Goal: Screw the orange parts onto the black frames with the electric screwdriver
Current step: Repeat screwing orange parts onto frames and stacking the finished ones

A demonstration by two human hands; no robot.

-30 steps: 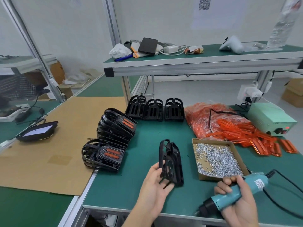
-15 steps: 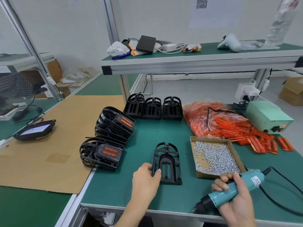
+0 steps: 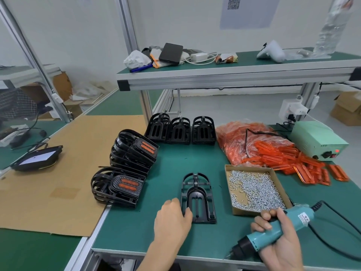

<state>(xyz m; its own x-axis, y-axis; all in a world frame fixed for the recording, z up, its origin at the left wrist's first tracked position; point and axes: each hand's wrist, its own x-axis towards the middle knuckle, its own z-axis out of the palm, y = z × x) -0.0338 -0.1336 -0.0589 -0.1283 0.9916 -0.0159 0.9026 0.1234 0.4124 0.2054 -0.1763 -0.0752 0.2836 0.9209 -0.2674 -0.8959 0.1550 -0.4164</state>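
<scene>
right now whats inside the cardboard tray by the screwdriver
The cardboard tray holds a loose heap of small silver screws. The tray floor beneath the heap is mostly covered.
</scene>
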